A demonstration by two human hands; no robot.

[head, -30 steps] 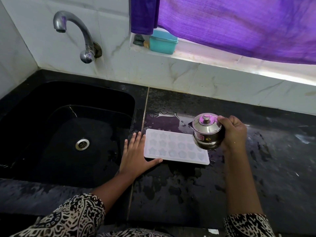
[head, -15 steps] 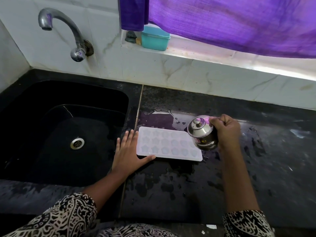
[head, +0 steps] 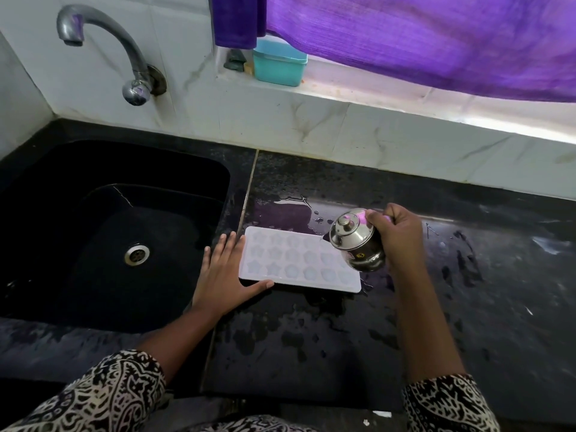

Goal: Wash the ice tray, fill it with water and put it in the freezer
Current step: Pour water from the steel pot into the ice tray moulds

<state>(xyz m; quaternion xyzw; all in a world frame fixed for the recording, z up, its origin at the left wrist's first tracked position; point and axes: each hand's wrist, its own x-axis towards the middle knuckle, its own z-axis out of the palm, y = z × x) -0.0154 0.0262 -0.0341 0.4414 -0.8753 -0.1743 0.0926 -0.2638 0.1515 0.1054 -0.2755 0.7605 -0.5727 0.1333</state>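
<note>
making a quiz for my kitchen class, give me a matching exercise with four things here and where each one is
Things:
1 ice tray
2 steel pot
3 teal box
4 tap

Places:
a on the window ledge
b tilted in the right hand
c flat on the counter
d on the wall above the sink

Pairs: 1-c; 2-b; 3-a; 4-d
</note>
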